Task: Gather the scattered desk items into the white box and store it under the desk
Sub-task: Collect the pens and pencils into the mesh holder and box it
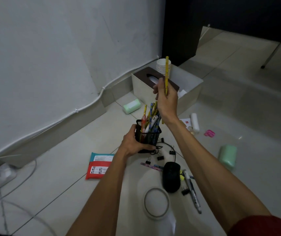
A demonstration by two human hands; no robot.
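Right grip pinching yellow pencil upright above mesh holder, left grip clasping it — white box beyond

One view only: a wide-angle camera on the person's head, facing forward and steeply down at the floor. Both forearms enter from the bottom edge; the left hand and right hand sit near mid-frame, close to the lens. The wall fills the upper left, and the box lies farther off, above centre.
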